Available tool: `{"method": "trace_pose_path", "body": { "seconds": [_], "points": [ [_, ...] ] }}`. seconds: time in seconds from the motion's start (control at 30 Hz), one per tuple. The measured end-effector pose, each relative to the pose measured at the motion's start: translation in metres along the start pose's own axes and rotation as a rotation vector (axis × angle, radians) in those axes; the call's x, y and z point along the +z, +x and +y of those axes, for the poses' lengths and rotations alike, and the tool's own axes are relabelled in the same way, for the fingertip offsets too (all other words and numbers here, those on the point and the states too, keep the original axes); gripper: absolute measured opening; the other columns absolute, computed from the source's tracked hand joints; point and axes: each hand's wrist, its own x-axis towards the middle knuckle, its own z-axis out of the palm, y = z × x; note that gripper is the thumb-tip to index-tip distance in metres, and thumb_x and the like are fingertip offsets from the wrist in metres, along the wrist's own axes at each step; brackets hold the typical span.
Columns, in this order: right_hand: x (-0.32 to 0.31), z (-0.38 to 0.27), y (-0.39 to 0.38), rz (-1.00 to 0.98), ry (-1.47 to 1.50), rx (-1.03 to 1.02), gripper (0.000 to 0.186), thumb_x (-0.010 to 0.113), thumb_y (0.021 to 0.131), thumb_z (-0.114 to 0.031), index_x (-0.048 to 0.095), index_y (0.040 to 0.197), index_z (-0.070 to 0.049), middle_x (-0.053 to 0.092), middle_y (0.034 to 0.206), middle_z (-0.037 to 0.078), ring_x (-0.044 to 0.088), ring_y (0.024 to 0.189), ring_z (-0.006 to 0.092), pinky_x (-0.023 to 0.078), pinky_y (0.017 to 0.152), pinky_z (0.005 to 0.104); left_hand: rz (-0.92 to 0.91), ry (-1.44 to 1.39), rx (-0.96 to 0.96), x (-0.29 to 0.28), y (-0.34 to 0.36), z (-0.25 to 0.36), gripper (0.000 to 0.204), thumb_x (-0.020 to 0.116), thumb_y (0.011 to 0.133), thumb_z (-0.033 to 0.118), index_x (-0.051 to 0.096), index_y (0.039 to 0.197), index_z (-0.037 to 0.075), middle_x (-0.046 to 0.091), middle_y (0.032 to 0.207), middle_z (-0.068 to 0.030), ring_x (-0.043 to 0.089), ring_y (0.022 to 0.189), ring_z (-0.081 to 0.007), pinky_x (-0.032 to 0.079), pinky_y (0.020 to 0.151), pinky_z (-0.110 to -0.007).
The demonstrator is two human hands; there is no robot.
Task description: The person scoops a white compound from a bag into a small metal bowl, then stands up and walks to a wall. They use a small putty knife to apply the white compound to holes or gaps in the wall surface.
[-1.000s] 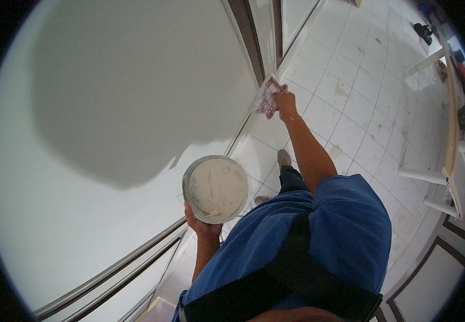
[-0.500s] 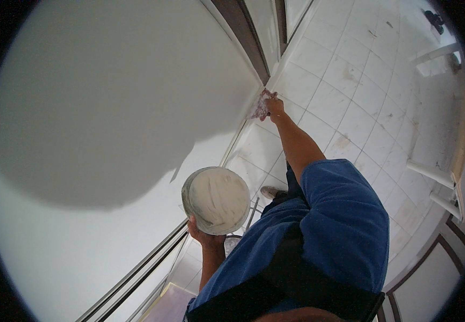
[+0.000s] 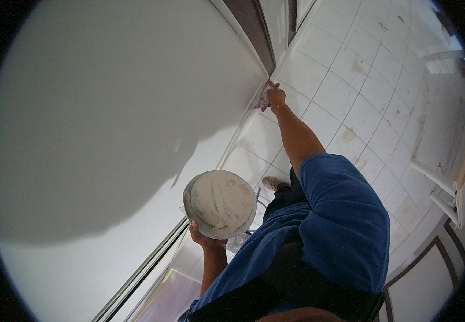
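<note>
My left hand [image 3: 207, 235] grips the side of a round pan [image 3: 189, 206] from below. Pale, smeared paste [image 3: 226, 198] covers its flat top, which faces up. My right arm reaches far forward, and its hand [image 3: 276, 97] is closed on a blotchy pink-and-white rag [image 3: 265, 98]. The rag lies against the white wall [image 3: 211, 115], close to the wall's end by a dark brown frame [image 3: 267, 51]. Fingertips of the right hand are too small to make out clearly.
White floor tiles [image 3: 345, 80] with brownish stains spread to the right. A bench-like piece with white legs [image 3: 431, 174] stands at the far right. Metal rails [image 3: 141, 268] run along the wall's lower left, near a pinkish panel [image 3: 171, 295]. My shoe [image 3: 274, 183] shows beside the pan.
My right hand and the rag have shifted slightly forward along the wall. The pan has moved a little to the right and nearer, while the whole view has shifted slightly.
</note>
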Motion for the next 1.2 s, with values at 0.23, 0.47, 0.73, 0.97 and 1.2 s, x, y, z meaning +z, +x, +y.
{"method": "trace_pose_path", "body": {
  "seconds": [0.23,0.47,0.73,0.97,1.2],
  "points": [
    [-0.011,-0.057,-0.039,-0.033,0.385,0.302,0.019,0.055,0.081,-0.008,0.063,0.094,0.002,0.065,0.084,0.013,0.066,0.075,0.026,0.055,0.062,0.0398,0.04,-0.005,-0.009,-0.004,-0.007,0.0,0.077,0.054,0.081,0.052,0.04,0.143,0.008,0.047,0.139,-0.0172,0.051,0.122,-0.0376,0.048,0.096,-0.055],
    [0.031,-0.004,0.002,-0.023,0.21,0.235,0.017,0.058,0.083,-0.013,0.071,0.092,-0.007,0.071,0.093,0.014,0.07,0.082,0.0253,0.056,0.066,0.0359,0.005,-0.016,-0.05,-0.023,-0.014,-0.005,0.076,0.055,0.082,0.053,0.042,0.142,0.008,0.048,0.137,-0.017,0.052,0.119,-0.0373,0.05,0.093,-0.054],
    [0.039,0.006,0.024,-0.012,0.018,-0.141,0.011,0.06,0.081,-0.011,0.07,0.082,-0.007,0.069,0.078,0.009,0.068,0.076,0.0156,0.053,0.066,0.0318,0.003,-0.009,0.014,-0.018,-0.006,-0.009,0.076,0.055,0.084,0.053,0.041,0.143,0.008,0.048,0.138,-0.018,0.051,0.122,-0.037,0.048,0.096,-0.055],
    [-0.001,-0.079,-0.029,-0.022,0.304,0.062,0.014,0.058,0.088,-0.013,0.068,0.088,-0.003,0.066,0.073,0.009,0.067,0.073,0.018,0.051,0.061,0.0345,-0.082,-0.049,0.002,-0.023,-0.002,-0.011,0.078,0.055,0.084,0.053,0.038,0.144,0.007,0.046,0.141,-0.018,0.05,0.125,-0.0369,0.046,0.1,-0.054],
    [-0.015,-0.11,-0.03,-0.006,0.395,-0.228,0.007,0.058,0.082,-0.007,0.066,0.082,-0.005,0.065,0.073,0.008,0.066,0.071,0.0241,0.051,0.062,0.0382,-0.126,-0.111,0.008,-0.036,0.003,-0.018,0.083,0.057,0.081,0.055,0.035,0.146,0.009,0.043,0.143,-0.0184,0.047,0.127,-0.0382,0.045,0.1,-0.057]
  ]
}}
